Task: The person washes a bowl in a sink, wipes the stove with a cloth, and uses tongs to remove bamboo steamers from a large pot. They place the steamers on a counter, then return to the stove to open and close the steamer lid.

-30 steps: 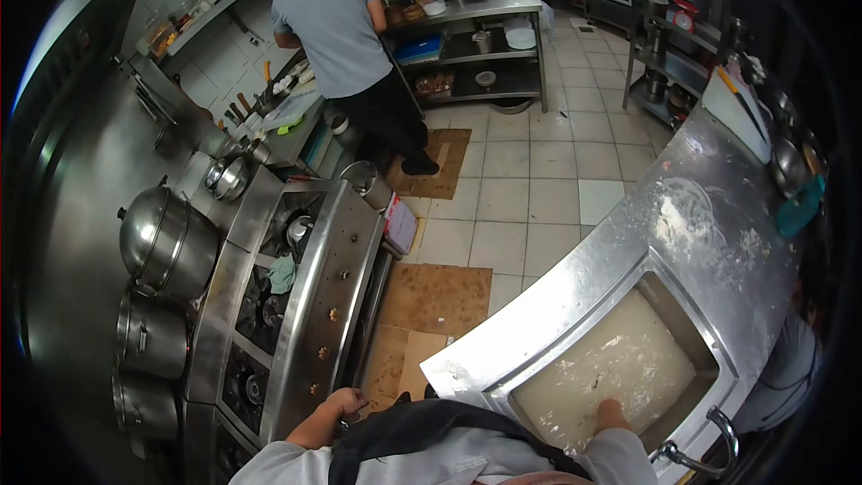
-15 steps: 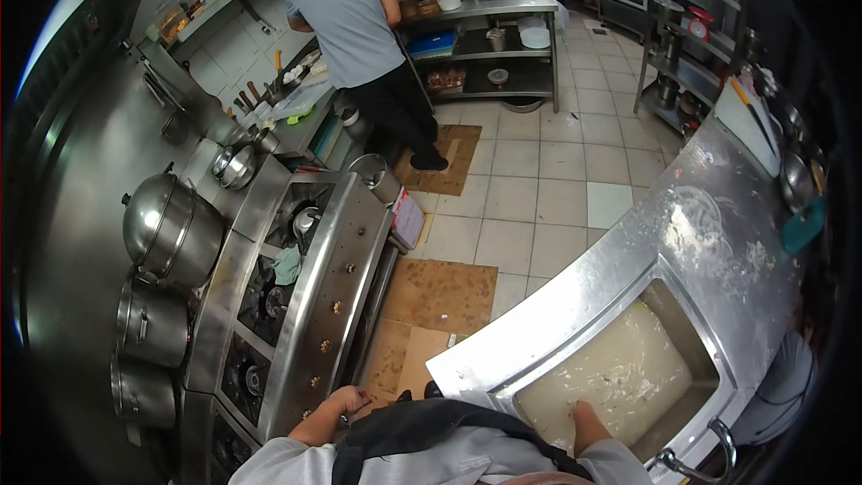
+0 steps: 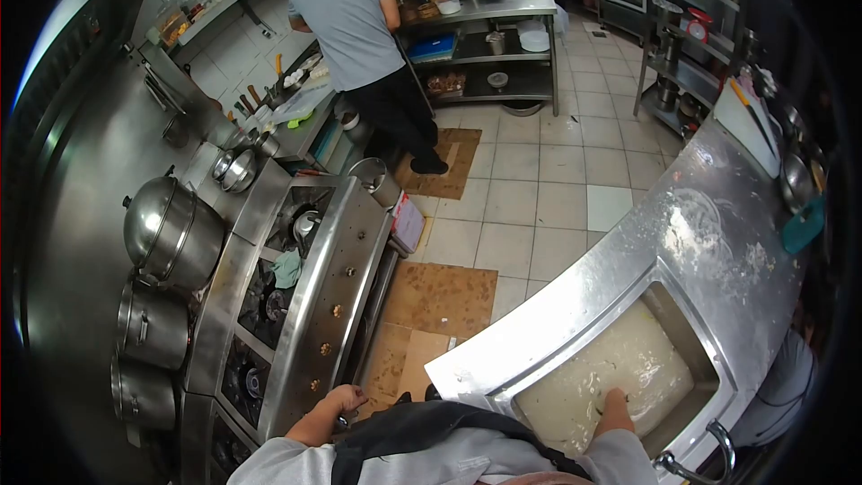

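Note:
My right hand [image 3: 616, 402] reaches down into cloudy, whitish water [image 3: 620, 355] that fills a steel sink [image 3: 705, 332]. Its fingers are under the surface, so whether they hold anything is hidden. Small dark bits and pale flecks float around it. My left hand [image 3: 345, 399] hangs beside the front of the steel gas stove [image 3: 346, 251], its fingers loosely curled, with nothing visible in them.
White powder [image 3: 687, 233] is smeared over the steel counter [image 3: 660, 207] beyond the sink. A tap [image 3: 723, 449] stands at its near right corner. Large pots [image 3: 153, 323] line the stove's left. Cardboard [image 3: 440, 292] covers the floor ahead, and a co-worker [image 3: 350, 22] stands farther off.
My right hand has moved to the right and slightly forward through the water. The left hand stays beside the stove.

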Demonstrator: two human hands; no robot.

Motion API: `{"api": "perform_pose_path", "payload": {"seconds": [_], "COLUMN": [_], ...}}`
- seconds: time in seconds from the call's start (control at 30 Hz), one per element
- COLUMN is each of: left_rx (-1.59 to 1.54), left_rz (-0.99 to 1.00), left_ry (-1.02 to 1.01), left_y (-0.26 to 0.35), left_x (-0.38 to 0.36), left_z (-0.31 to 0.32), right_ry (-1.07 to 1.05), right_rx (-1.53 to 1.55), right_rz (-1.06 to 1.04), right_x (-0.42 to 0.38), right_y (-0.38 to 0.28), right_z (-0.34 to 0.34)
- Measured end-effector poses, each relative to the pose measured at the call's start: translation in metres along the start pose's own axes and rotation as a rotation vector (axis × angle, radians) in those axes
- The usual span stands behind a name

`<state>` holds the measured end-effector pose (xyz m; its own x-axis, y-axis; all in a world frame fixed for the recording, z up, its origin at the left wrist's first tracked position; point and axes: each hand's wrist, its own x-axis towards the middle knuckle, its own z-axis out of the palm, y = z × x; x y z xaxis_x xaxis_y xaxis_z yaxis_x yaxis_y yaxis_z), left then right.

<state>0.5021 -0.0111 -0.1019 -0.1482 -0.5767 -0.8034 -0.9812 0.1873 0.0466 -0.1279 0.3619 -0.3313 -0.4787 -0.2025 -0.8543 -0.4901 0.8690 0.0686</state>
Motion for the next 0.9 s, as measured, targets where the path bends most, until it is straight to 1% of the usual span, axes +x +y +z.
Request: {"api": "perform_pose_path", "payload": {"seconds": [0.07,0.13,0.27,0.37,0.43,0.5,0.7,0.77,0.83,0.9], "left_rx": [0.007,-0.009,-0.028,-0.006,0.005,0.037,0.060,0.050,0.011,0.009], "left_rz": [0.010,0.002,-0.006,-0.006,-0.042,-0.030,-0.005,0.008,-0.037,-0.012], "left_ry": [0.005,-0.038,-0.029,-0.027,-0.061,-0.041,-0.019,-0.027,-0.063,-0.042], "left_y": [0.000,0.002,0.005,0.004,0.004,0.003,0.001,0.007,0.017,0.014], "left_x": [0.000,-0.002,-0.005,-0.003,-0.002,-0.004,-0.006,-0.003,-0.007,-0.001], "left_z": [0.004,0.006,0.007,0.003,0.000,-0.003,-0.003,0.003,0.000,0.005], "right_ry": [-0.032,-0.057,-0.070,-0.067,-0.063,-0.064,-0.064,-0.056,-0.049,-0.041], "right_rx": [-0.015,-0.029,-0.032,-0.024,-0.022,-0.020,-0.041,-0.044,-0.053,-0.060], "right_rz": [-0.002,-0.016,-0.052,-0.067,-0.078,-0.082,-0.092,-0.093,-0.109,-0.135], "right_x": [-0.003,-0.007,-0.007,-0.004,-0.001,0.005,0.006,0.001,-0.005,-0.012], "right_y": [0.006,0.005,-0.008,-0.023,-0.029,-0.034,-0.032,-0.026,-0.023,-0.019], "right_z": [0.020,0.034,0.045,0.040,0.041,0.041,0.045,0.041,0.036,0.029]}}
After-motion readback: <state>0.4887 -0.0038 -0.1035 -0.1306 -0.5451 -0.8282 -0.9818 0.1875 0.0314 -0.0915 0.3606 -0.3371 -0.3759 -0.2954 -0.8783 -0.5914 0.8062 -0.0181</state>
